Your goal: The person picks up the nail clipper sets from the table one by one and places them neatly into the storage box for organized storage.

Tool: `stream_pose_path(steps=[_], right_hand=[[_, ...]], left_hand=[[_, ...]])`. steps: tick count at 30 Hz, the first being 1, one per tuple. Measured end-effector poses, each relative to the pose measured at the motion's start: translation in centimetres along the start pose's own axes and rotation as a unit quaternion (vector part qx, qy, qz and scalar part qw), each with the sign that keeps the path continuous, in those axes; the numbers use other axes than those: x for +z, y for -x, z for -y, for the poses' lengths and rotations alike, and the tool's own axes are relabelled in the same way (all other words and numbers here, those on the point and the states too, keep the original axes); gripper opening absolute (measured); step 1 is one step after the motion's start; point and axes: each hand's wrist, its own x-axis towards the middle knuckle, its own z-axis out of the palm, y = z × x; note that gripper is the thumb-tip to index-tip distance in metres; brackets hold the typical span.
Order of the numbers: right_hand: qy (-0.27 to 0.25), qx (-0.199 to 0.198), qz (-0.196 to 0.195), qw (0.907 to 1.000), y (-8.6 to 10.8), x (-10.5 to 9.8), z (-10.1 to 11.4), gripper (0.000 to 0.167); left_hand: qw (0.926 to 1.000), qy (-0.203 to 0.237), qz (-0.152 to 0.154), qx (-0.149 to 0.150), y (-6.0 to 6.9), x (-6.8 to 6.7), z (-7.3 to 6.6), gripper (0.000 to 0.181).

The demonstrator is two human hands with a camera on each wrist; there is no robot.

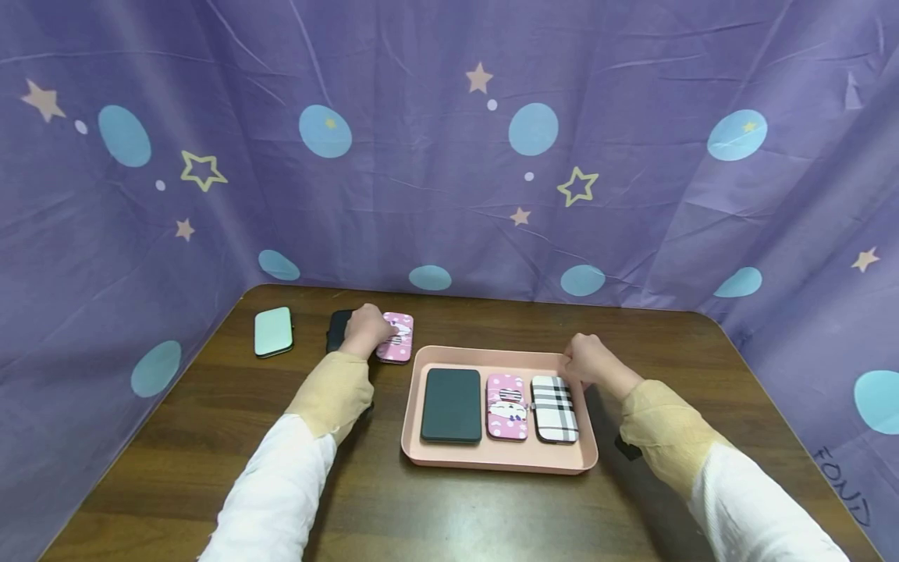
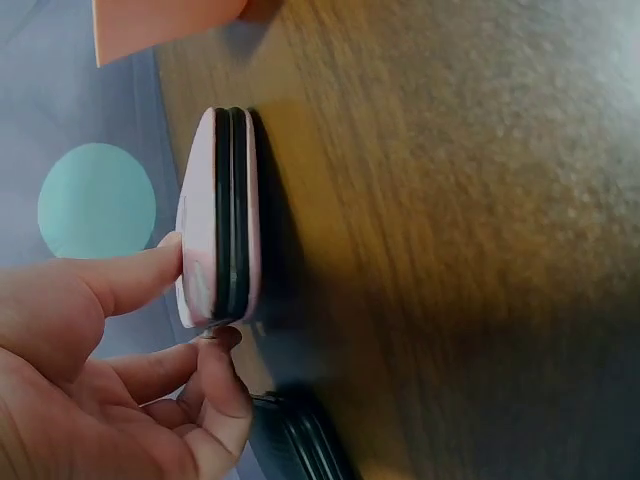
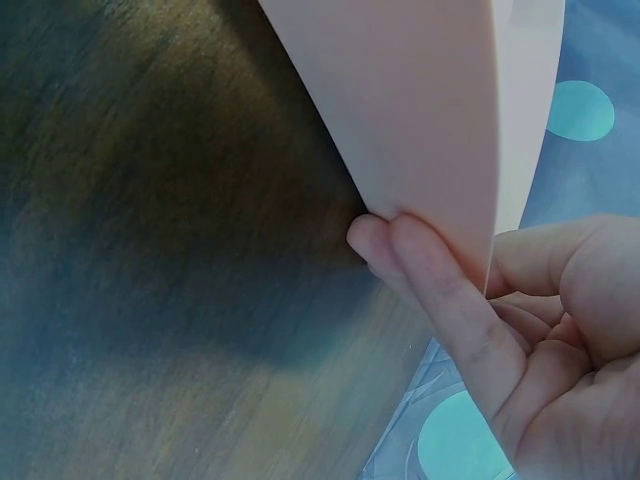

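Observation:
My left hand (image 1: pixel 367 332) is at a small pink patterned clasp case (image 1: pixel 401 348) on the table. In the left wrist view, the thumb (image 2: pixel 140 278) lies on the case's face and curled fingers (image 2: pixel 222 385) meet its clasp edge, pinching it. Beside that hand, a black case (image 1: pixel 337 325) is partly hidden. My right hand (image 1: pixel 597 364) grips the far right corner of a pink tray (image 1: pixel 492 462), thumb inside and fingertips (image 3: pixel 425 250) against the outer wall. The tray holds a dark green case (image 1: pixel 452 406), another pink case (image 1: pixel 506 426) and a plaid case (image 1: pixel 559 410), side by side.
A mint green case (image 1: pixel 273 332) lies at the far left of the wooden table (image 1: pixel 485 515). Behind the table hangs a purple curtain (image 1: pixel 421 203) with stars and blue dots, and it continues along both sides.

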Motion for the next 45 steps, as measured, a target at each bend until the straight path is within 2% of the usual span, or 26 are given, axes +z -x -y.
stream_pose_path(steps=[7, 13, 19, 23, 27, 32, 37, 39, 45], right_hand=[[-0.009, -0.002, -0.005, 0.9999, 0.0, 0.1, -0.1, 0.040], [-0.008, -0.001, -0.003, 1.0000, 0.0, 0.0, -0.1, 0.040], [-0.005, -0.008, -0.005, 0.9999, 0.0, -0.1, -0.1, 0.042], [-0.001, -0.015, -0.008, 0.9999, 0.0, -0.2, -0.1, 0.041], [-0.012, -0.004, -0.003, 0.9999, 0.1, -0.2, 0.1, 0.035], [-0.014, -0.002, -0.003, 0.9999, 0.1, -0.3, 0.2, 0.034], [-0.021, 0.000, 0.000, 0.9998, 0.2, -0.3, 0.3, 0.028], [-0.026, 0.004, 0.003, 0.9997, 0.3, -0.3, 0.3, 0.025], [-0.016, 0.007, 0.001, 0.9998, 0.2, -0.2, 0.3, 0.037]], left_hand=[[0.9997, 0.020, 0.000, 0.013, -0.1, 0.0, -0.2, 0.047], [0.9983, 0.055, 0.001, 0.021, -0.1, 0.1, -0.2, 0.044], [0.9947, 0.103, 0.003, 0.010, 0.2, -0.1, 0.0, 0.042], [0.9884, 0.151, 0.015, -0.006, 0.1, -0.2, 0.3, 0.041], [0.9756, 0.215, 0.035, -0.029, -0.3, 0.0, 0.6, 0.041], [0.9562, 0.286, 0.038, -0.050, -0.9, 0.5, 1.1, 0.036], [0.9120, 0.401, 0.054, -0.066, -1.2, 0.8, 1.6, 0.025], [0.8984, 0.430, 0.060, -0.068, -1.2, 0.9, 1.8, 0.020], [0.8875, 0.449, 0.072, -0.074, -0.9, 0.6, 1.9, 0.022]])
